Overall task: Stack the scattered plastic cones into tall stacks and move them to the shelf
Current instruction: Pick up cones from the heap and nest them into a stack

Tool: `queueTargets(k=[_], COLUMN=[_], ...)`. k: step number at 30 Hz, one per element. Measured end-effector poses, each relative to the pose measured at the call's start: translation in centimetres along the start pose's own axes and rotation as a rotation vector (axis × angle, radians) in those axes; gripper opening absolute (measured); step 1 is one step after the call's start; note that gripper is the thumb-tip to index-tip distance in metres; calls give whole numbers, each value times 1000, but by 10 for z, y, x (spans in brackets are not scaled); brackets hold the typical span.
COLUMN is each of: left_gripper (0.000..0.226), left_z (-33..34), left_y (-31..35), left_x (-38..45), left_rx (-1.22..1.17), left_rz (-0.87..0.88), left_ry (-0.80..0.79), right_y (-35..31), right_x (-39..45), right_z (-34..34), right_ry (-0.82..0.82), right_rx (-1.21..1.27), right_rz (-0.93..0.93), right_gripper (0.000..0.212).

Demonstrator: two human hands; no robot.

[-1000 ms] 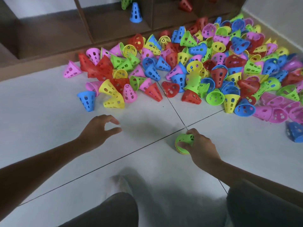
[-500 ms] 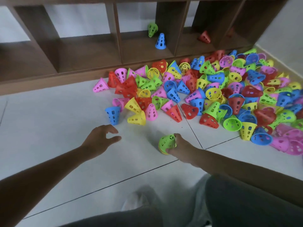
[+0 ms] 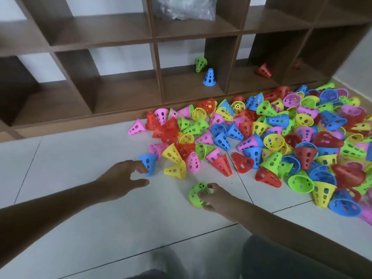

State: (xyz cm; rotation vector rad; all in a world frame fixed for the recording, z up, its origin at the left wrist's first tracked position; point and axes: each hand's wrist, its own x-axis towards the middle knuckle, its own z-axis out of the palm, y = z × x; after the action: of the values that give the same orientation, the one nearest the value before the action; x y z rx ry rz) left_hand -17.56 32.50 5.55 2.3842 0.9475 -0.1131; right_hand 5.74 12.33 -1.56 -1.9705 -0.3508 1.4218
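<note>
**Inspector:** Progress on the stacking?

**Assessor:** Barely begun, in my judgement. The pile of cones [image 3: 271, 141] lies loose across the floor [image 3: 80, 228] from the centre to the right edge of the frame, mixed colours, most on their sides. The only stack in evidence is the short green-topped stack [image 3: 198, 195] at lower centre, standing on the floor apart from the pile.

**Inspector:** The hands?

**Assessor:** The right hand [image 3: 216, 200] grips that stack, fingers curled round it. The left hand [image 3: 122, 181] holds nothing; its fingers are spread, the fingertips touching or just short of the blue cone [image 3: 149, 162] at the pile's near-left edge. I cannot tell which.

**Inspector:** The shelf?

**Assessor:** The shelf [image 3: 128, 109] spans the top of the frame. In the bottom row, the centre compartment holds a loose green cone [image 3: 200, 64] on its side and an upright blue cone on the shelf [image 3: 209, 77]; the next compartment right holds a tipped red cone [image 3: 263, 71]. An upper compartment holds a clear plastic bag [image 3: 185, 7]. No tall stacks are shelved.

**Inspector:** Outstanding?

**Assessor:** Nearly everything: stacking the pile and shelving it.
</note>
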Motion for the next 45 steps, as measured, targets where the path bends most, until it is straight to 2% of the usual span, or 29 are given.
queueTargets(k=[4, 9, 14, 21, 27, 30, 36, 38, 43, 45], left_gripper=[29, 29, 26, 28, 43, 54, 53, 55, 59, 62], left_z=[-28, -43, -42, -38, -20, -6, 12, 15, 25, 25], left_y=[5, -12, -47, -80, -96, -104, -109, -110, -109, -111], left_x=[6, 12, 41, 84, 116, 126, 129, 129, 130, 135], left_rx=[-9, -24, -47, -28, -6, 81, 217, 269, 597, 637], left_rz=[25, 45, 29, 52, 152, 247, 408, 423, 472, 515], left_ry=[30, -1, 14, -50, -92, -131, -141, -121, -91, -39], right_y=[-11, -35, -46, -59, -73, -84, -119, -134, -156, -162], right_x=[4, 18, 40, 54, 65, 62, 49, 49, 58, 66], right_z=[-4, 17, 39, 53, 57, 51, 35, 37, 52, 59], right_ry=[-62, -70, -92, -113, -141, -110, 27, 36, 65, 80], right_rx=[45, -33, -115, -114, -230, -281, -557, -619, -746, -801], right_rz=[-11, -22, -33, -36, -51, -72, -268, -303, -362, -373], right_gripper=[65, 51, 69, 68, 71, 65, 42, 41, 42, 42])
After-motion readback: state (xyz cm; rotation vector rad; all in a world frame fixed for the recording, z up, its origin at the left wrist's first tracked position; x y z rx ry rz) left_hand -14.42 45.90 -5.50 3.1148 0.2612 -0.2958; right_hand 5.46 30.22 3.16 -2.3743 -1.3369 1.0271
